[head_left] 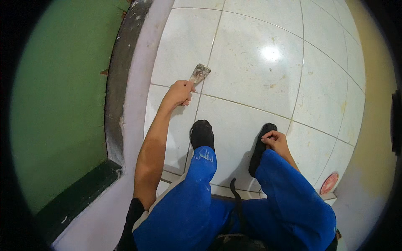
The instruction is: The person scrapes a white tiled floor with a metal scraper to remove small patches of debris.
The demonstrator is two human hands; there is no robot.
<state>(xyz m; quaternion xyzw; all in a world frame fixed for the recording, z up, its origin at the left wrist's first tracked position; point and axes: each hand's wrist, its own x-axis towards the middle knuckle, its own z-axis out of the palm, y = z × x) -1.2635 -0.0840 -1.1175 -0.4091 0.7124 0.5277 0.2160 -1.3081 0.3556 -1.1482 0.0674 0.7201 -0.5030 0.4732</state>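
My left hand (179, 93) is closed round the handle of a scraper (201, 72). Its flat, stained metal blade points away from me, up and right, low over the white tiled floor (251, 54) or touching it. Beside my right shoe (256, 157), my right hand (275, 141) is closed, thumb and fingers drawn together as in a pinch; whether anything lies between them is hidden. Yellowish spots and small specks mark the tiles to the right of the blade.
A pale ledge (133, 79) and a green panel in a dark frame (114, 83) run along the left. My left shoe (202, 133) stands on the tiles. A yellowish wall (372, 83) bounds the right, with a round pink object (329, 183) near its foot.
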